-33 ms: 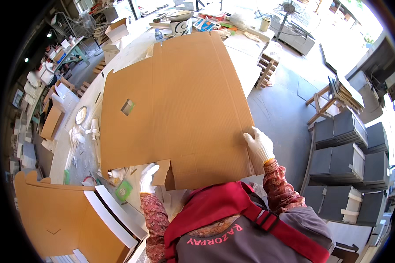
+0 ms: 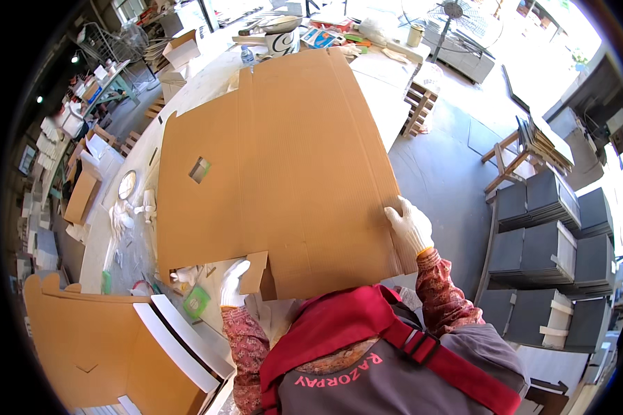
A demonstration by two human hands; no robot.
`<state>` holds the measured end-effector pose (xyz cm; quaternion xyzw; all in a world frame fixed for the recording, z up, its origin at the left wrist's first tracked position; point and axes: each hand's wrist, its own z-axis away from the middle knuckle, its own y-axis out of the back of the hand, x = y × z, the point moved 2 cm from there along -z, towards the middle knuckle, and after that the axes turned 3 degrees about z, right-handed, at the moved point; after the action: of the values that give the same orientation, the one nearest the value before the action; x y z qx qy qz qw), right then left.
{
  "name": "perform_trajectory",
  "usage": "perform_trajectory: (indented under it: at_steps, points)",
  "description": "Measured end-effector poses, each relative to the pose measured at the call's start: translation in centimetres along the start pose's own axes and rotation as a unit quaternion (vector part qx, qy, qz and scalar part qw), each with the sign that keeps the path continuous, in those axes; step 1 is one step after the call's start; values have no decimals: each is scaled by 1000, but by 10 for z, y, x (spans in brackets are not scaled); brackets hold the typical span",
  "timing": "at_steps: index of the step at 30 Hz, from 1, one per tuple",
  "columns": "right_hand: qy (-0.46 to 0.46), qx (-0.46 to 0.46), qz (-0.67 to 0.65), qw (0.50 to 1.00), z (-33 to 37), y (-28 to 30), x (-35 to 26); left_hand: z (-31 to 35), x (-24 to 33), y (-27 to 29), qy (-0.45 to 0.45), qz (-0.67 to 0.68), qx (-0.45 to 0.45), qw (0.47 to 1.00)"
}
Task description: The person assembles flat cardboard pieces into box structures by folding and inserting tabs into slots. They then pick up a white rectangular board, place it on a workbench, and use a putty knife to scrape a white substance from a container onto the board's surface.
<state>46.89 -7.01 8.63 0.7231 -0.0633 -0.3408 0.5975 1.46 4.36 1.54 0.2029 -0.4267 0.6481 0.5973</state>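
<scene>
A large brown corrugated cardboard sheet (image 2: 284,159) lies flat before me, with a small rectangular cutout (image 2: 199,169) on its left part. Its near edge is notched, and a small flap (image 2: 254,274) is bent there. My right hand (image 2: 411,226), in a white knit glove, grips the sheet's right edge, thumb on top; some fingers are hidden. My left hand (image 2: 233,282), gloved alike, is at the left side of the flap, fingers extended and their tips close against it. Whether it pinches the flap is hard to see.
Another brown cardboard piece (image 2: 97,339) with white strips stands at lower left. Gloves (image 2: 121,218), a round dish (image 2: 127,184) and a bottle (image 2: 247,55) rest on the table. Dark grey stacks (image 2: 526,252) and a wooden stand (image 2: 509,155) stand right. A fan (image 2: 453,10) is behind.
</scene>
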Motion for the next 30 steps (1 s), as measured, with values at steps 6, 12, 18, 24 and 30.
perform_trajectory:
  at_steps: [6, 12, 18, 24, 30]
  points:
    - [-1, -39, -114, 993, -18, 15, -15, -48, -48, 114, -75, 122, 2, 990]
    - [-24, -28, -115, 993, -18, 42, 15, -18, 21, -49, 9, 187, -61, 980]
    - [-29, -21, -316, 948, -30, 54, 34, 8, 52, -89, 29, 102, -37, 994]
    - [-166, -246, -594, 748, -52, 72, 29, 12, 67, -75, 23, 60, -5, 998]
    - [-90, -276, -459, 839, -56, 54, 11, -8, 56, -58, -73, -131, 68, 986]
